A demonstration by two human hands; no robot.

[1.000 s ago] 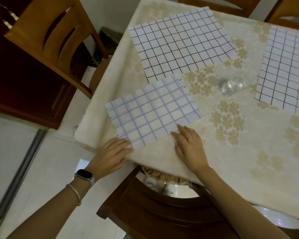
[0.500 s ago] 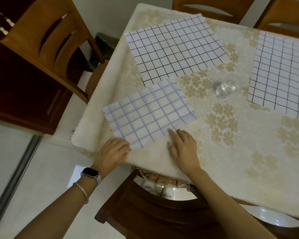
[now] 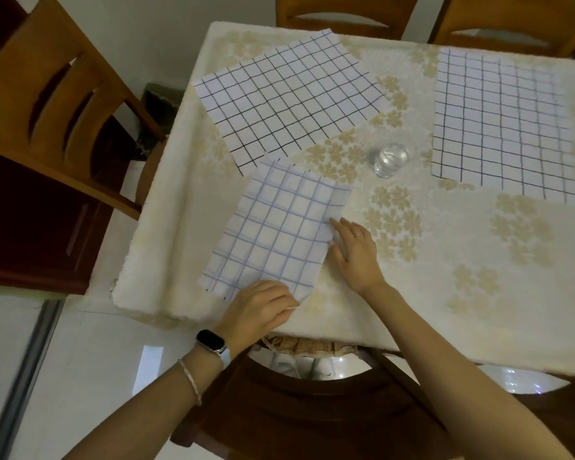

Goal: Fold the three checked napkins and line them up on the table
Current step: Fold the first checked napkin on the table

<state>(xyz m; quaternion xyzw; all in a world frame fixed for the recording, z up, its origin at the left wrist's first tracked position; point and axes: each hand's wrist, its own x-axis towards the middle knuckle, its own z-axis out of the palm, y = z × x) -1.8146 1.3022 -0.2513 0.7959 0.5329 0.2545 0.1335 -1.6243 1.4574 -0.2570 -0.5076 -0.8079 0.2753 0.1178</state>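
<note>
folded napkin turned, glass just beyond right hand

Dim, even indoor light falls softly on the table, shadows faint. Glare patches shine on the glossy floor. Wide-angle bending and blur smear the left edge.

Only one thing stands tall on the desk: a glass, between the left napkin and the right napkin, near the far right corner of the near napkin. All three napkins lie flat. Right of the right hand, bare cloth runs open to the near and right edges. The left chair, near chair and far chairs crowd those three edges.
</note>
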